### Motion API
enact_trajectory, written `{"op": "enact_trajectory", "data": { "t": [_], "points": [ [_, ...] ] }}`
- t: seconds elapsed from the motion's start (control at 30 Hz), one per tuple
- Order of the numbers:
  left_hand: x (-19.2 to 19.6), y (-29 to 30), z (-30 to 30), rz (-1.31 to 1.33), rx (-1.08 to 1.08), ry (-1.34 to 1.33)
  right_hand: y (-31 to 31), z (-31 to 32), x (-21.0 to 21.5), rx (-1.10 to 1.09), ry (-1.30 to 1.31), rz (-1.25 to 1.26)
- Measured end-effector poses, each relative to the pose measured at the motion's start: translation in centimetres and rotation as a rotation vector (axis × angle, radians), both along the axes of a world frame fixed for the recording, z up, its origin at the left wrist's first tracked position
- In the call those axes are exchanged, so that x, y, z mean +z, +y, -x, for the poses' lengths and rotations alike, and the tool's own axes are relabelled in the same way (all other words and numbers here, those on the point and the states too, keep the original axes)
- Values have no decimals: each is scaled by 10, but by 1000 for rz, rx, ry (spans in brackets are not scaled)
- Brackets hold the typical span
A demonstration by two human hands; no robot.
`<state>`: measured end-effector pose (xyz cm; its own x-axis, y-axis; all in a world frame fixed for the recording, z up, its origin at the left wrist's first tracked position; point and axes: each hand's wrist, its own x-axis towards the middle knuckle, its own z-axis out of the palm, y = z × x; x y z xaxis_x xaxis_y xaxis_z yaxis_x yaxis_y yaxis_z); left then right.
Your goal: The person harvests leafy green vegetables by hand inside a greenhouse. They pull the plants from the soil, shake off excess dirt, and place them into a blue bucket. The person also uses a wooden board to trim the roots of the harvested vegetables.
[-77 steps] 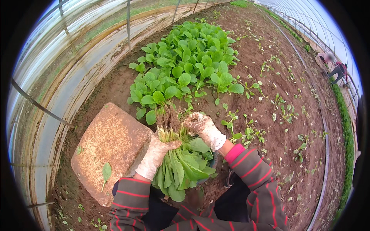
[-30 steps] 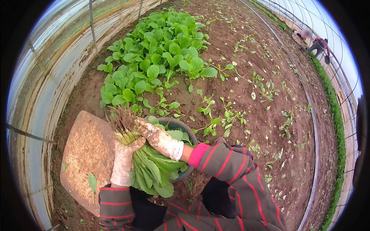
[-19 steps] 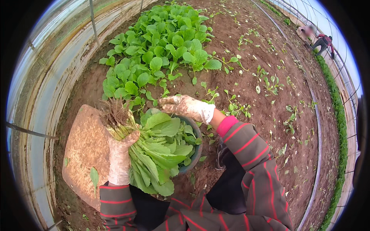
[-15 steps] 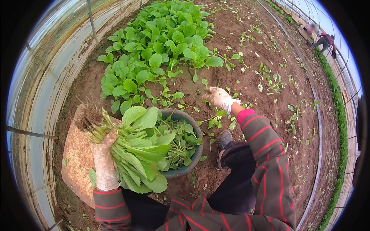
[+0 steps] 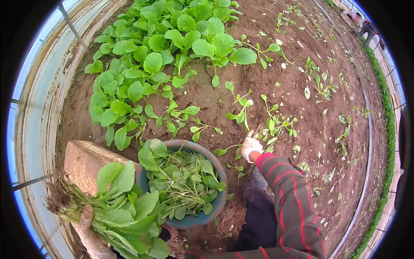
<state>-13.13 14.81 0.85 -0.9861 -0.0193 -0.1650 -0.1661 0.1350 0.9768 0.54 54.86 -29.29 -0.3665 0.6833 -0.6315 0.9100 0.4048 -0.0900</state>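
My left hand, in a soiled white glove, is closed round a bunch of leafy greens, its muddy roots pointing left and its broad leaves right. Below the bunch's upper leaves, a round blue-green tub holds loose picked leaves and thin stems. At the bare soil to the right, my right hand, also gloved, reaches down with its fingers drawn together beside a small low plant. What those fingers hold, if anything, is too small to tell. Another small plant lies just beyond the hand.
A dense patch of standing greens grows ahead on the left. A worn, tan block-like seat stands left of the tub. Scattered small plants dot the soil; a pale hose runs along the right. Another person is far right.
My right hand has moved down and nearer to the low plants. My left hand has lowered toward the bottom left with the bunch, uncovering more of the tub. The view has shifted too.
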Motion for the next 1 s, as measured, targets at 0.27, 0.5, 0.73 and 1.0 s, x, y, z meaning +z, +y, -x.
{"op": "enact_trajectory", "data": {
  "t": [0.27, 0.5, 0.73, 1.0],
  "points": [
    [1, 64, -2, -42, -34, -26, 28, -68, -90, 427, 279, -134],
    [-5, 63, 9, 90, -55, 29, -29, -27, 52, 159, 867, 17],
    [-8, 67, 13, 80, -103, 22, 39, 13, 68, 136, 722, 175],
    [-12, 106, 4, 35, -95, 0, 151, -29, -44, 148, 227, -505]
  ]
}}
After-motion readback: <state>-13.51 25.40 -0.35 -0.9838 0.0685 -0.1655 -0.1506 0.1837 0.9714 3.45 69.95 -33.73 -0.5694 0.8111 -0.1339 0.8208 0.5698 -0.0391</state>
